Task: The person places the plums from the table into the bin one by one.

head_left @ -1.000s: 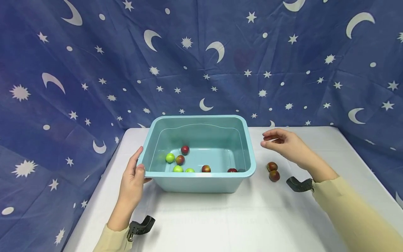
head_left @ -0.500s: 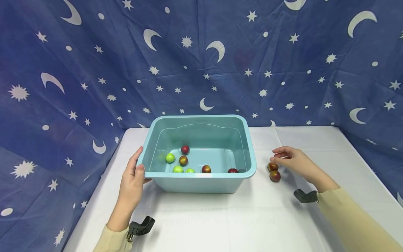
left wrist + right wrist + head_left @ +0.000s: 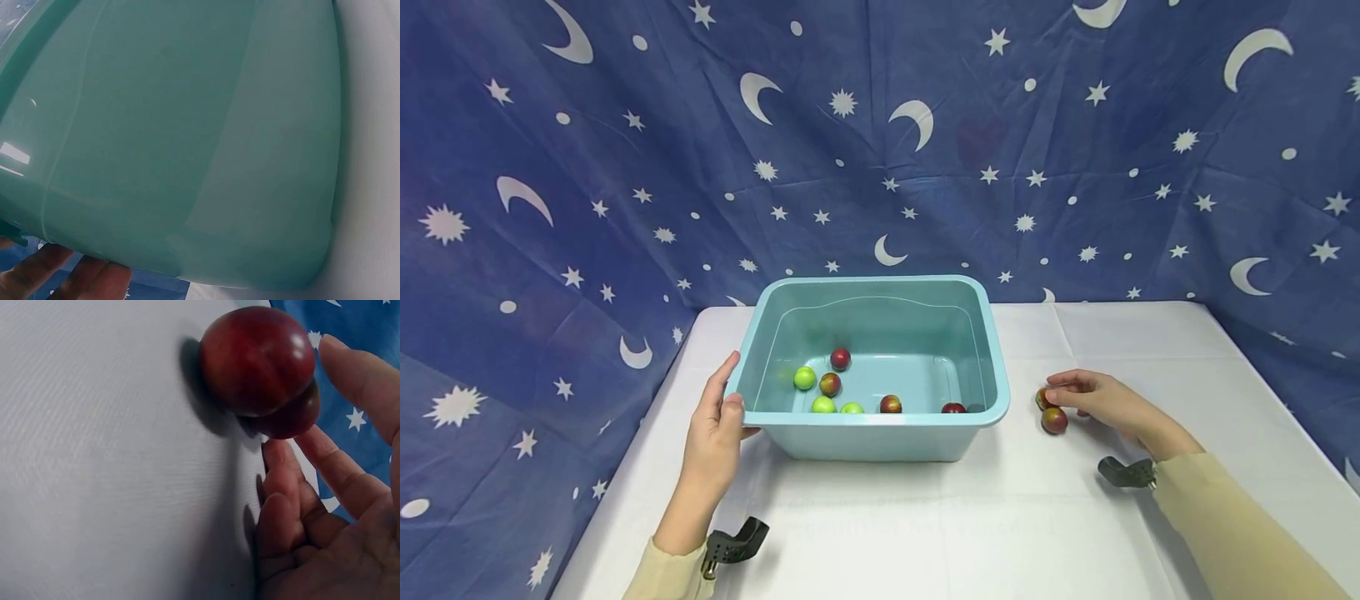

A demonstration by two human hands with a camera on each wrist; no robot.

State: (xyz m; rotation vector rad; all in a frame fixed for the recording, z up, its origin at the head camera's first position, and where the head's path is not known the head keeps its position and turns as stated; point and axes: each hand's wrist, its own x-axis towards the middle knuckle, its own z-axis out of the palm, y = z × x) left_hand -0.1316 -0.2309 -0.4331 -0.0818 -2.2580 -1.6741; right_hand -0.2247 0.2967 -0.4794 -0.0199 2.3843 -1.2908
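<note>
A light blue plastic tub [image 3: 868, 437] stands on the table with several small red and green plums inside. At its front left corner my left hand [image 3: 715, 433] holds the rim, thumb in front and fingers along the left side; fingertips [image 3: 87, 278] show past the tub wall in the left wrist view. To the right of the tub, two reddish plums lie together on the cloth. My right hand [image 3: 1101, 404] reaches over the farther plum [image 3: 297, 415], thumb and fingers spread on either side of it. The nearer plum [image 3: 256, 359] partly hides it in the right wrist view.
A white cloth [image 3: 880, 525] covers the table. Behind and to the left hangs a blue curtain [image 3: 820, 183] with moons and stars. Black wrist straps [image 3: 733, 542] sit at both sleeves.
My right hand has come down and slightly right, from above the table to the farther plum. One red plum in the tub has rocked slightly. My left hand stays at the rim.
</note>
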